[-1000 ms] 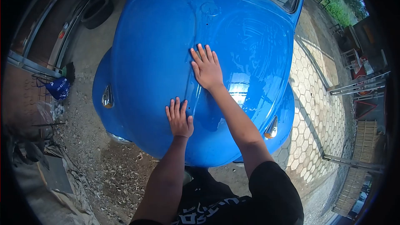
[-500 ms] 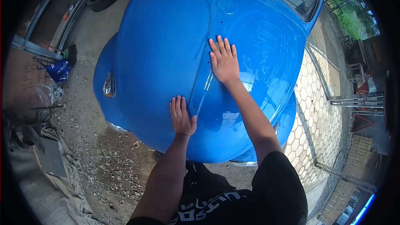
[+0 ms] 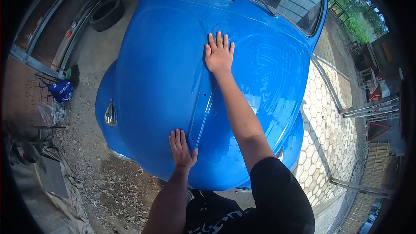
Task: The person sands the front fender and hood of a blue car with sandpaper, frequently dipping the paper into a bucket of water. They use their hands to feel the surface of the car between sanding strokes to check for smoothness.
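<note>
A blue car hood point(image 3: 160, 60) fills the middle of the view, with a raised ridge and small dark holes down its centre. My left hand point(image 3: 182, 149) lies flat on the lower part of the hood, just left of the ridge, fingers pointing up. Further up, my right hand point(image 3: 219, 56) rests palm down near the top of the ridge, its fingers spread. Neither hand holds anything. Streaks and smears show on the glossy right half, while the left half looks duller.
The windshield point(image 3: 299, 4) and wipers are beyond the hood. A tire point(image 3: 107, 15) lies at the upper left, near a blue bag point(image 3: 61, 91). Gravel is on the left, hexagonal paving point(image 3: 323, 125) on the right, with metal frames beyond.
My right hand has slid further up the hood toward the windshield. The view has shifted, showing more of the windshield, and my left hand appears lower in it, still flat.
</note>
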`<move>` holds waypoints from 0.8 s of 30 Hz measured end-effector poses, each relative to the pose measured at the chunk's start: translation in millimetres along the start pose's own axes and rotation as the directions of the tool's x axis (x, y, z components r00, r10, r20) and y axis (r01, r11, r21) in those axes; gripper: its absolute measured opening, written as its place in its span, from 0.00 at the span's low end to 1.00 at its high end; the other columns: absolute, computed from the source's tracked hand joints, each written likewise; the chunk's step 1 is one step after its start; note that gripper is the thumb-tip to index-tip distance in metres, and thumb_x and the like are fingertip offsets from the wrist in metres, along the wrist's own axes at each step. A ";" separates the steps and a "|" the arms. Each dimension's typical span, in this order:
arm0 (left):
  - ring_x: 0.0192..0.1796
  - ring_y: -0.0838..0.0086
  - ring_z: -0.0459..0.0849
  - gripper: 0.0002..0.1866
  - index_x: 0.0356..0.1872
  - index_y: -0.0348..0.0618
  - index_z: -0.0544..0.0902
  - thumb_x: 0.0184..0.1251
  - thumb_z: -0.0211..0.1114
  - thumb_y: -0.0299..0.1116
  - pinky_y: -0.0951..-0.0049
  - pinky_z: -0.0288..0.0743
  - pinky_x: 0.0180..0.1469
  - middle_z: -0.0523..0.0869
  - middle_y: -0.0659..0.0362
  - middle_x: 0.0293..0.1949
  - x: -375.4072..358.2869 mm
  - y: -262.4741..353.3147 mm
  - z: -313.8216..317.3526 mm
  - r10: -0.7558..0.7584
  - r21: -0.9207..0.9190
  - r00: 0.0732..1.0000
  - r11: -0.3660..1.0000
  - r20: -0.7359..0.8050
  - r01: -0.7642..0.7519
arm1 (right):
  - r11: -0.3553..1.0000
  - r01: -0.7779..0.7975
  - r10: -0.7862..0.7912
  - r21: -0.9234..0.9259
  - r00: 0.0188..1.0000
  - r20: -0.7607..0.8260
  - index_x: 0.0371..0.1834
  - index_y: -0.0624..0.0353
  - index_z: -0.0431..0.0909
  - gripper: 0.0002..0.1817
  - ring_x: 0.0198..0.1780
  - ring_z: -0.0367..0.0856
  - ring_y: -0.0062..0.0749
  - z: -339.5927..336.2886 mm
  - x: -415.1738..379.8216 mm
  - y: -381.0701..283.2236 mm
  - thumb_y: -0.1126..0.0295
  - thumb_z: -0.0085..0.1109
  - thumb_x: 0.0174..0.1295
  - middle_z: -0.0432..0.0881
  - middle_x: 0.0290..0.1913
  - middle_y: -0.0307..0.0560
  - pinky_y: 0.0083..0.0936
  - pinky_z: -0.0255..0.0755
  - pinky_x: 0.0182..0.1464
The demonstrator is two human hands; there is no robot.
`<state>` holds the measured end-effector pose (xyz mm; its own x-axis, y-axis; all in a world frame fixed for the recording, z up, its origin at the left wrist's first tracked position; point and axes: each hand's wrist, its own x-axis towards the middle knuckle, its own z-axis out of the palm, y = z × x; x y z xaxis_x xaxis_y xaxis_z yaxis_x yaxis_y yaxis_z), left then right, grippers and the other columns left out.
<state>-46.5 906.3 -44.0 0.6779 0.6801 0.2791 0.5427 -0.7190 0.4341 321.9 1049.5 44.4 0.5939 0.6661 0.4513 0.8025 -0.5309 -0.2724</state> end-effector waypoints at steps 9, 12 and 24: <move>0.87 0.36 0.50 0.48 0.82 0.25 0.60 0.82 0.39 0.64 0.34 0.41 0.87 0.59 0.35 0.84 -8.3 4.8 -1.2 -0.008 -0.006 1.000 1.000 0.008 0.008 | 0.977 0.194 -0.210 0.084 0.940 0.268 0.87 0.35 0.64 0.29 0.89 0.54 0.47 -87.6 -151.3 10.3 0.52 0.42 0.85 0.60 0.89 0.45 0.54 0.45 0.88; 0.87 0.36 0.50 0.48 0.83 0.25 0.59 0.82 0.39 0.64 0.35 0.41 0.87 0.59 0.35 0.84 -0.9 2.2 -1.4 -0.007 0.006 1.000 1.000 0.015 0.007 | 0.983 0.148 -0.166 0.107 0.968 0.190 0.89 0.42 0.59 0.35 0.90 0.52 0.49 -79.9 -129.5 5.3 0.47 0.47 0.83 0.55 0.90 0.52 0.53 0.44 0.88; 0.87 0.38 0.52 0.48 0.83 0.28 0.60 0.80 0.44 0.64 0.35 0.41 0.87 0.60 0.37 0.83 -2.1 0.5 0.7 -0.015 0.005 1.000 1.000 0.009 0.015 | 0.990 0.064 -0.079 0.129 0.991 0.108 0.81 0.54 0.73 0.39 0.89 0.54 0.49 -55.1 -92.9 -1.8 0.39 0.55 0.77 0.63 0.87 0.52 0.53 0.43 0.89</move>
<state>-47.3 904.4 -45.0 0.6738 0.6897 0.2652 0.5554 -0.7094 0.4339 262.0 959.7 49.8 0.5318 0.7585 0.3767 0.8398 -0.4148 -0.3503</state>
